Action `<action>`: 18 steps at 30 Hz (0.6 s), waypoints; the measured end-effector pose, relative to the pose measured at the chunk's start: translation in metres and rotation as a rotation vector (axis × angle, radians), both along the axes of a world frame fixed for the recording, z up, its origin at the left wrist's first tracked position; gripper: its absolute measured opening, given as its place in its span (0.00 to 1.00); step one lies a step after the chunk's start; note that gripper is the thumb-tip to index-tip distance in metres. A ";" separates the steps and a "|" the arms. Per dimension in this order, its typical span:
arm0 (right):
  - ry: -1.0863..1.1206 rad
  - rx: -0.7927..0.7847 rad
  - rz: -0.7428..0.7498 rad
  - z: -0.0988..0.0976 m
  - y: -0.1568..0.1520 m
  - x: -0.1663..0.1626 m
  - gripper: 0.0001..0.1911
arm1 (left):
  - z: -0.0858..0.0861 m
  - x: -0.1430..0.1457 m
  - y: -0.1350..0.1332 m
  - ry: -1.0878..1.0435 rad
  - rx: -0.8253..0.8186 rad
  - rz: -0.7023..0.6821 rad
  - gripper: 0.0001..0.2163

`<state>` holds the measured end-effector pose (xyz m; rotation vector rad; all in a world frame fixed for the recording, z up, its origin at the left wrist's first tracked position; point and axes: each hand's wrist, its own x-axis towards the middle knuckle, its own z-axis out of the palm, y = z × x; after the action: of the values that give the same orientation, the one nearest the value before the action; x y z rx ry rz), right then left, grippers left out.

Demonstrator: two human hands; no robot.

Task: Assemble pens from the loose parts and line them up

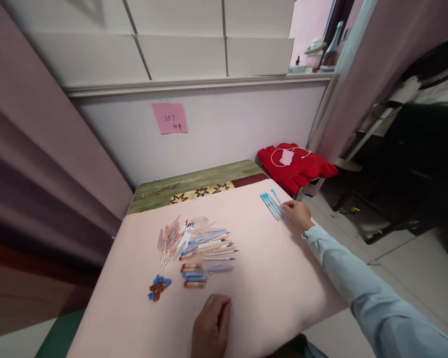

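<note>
My right hand (297, 214) pinches the lower end of a light blue pen (276, 195) at the far right of the table. Just left of it, several matching light blue pens (271, 206) lie side by side. My left hand (211, 325) rests on the near part of the table as a loose fist, with nothing seen in it. Beyond that hand lie short brown and blue pen barrels (193, 275) and a pale blue barrel (220, 268). Small blue and brown caps (159, 287) form a pile to the left.
Clear and pinkish tubes (170, 241) and white refills with dark tips (214, 246) are heaped mid-table on the pink cloth (127, 283). A red cloth bundle (296, 166) with a white cable sits past the far right corner. A pink note (169, 118) is on the wall.
</note>
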<state>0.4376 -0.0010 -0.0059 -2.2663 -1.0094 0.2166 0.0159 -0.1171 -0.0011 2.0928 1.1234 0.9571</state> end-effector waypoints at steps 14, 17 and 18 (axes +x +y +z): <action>-0.041 -0.155 -0.017 -0.008 0.031 0.006 0.15 | 0.004 0.003 0.003 0.091 -0.017 0.002 0.08; -0.054 -0.164 -0.015 -0.008 0.029 0.005 0.16 | 0.009 0.005 0.002 0.120 -0.039 0.010 0.09; -0.058 -0.165 -0.012 -0.008 0.029 0.004 0.16 | 0.010 0.006 0.001 0.125 -0.042 0.011 0.09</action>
<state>0.4420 0.0276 -0.0142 -2.4397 -1.0412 0.2375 0.0218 -0.1160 0.0084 2.1391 1.2082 0.8095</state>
